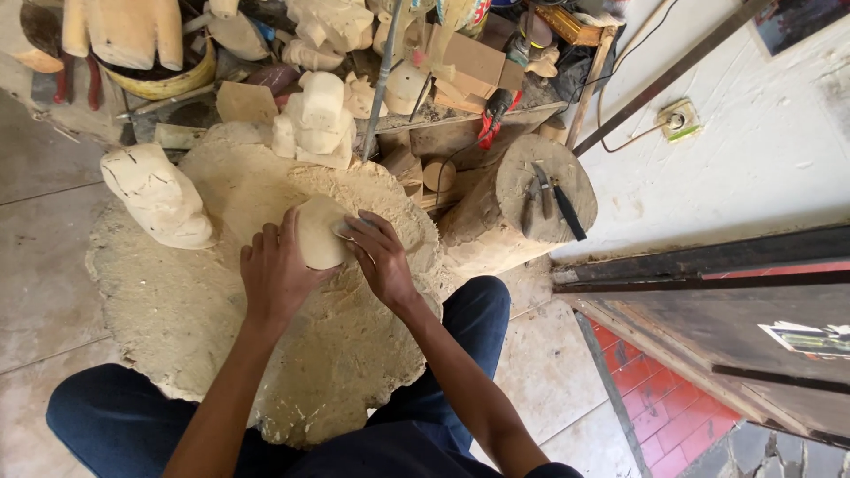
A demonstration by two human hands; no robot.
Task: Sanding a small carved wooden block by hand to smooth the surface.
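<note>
A small rounded piece of pale wood [319, 232] rests on a wide, rough sawdust-coated work slab [177, 310]. My left hand [276, 274] grips that piece from its left side. My right hand [379, 257] presses on the piece's right edge, fingers curled over something small that I cannot make out. Both forearms reach in from below, over my dark blue trousers.
A roughly carved pale block [159, 196] stands at the slab's left. Further carved blanks [316, 119] sit behind it. A log stump [531, 199] on the right carries chisels [553, 199]. Cluttered wood pieces and tools fill the back; dark boards [708, 265] lean at right.
</note>
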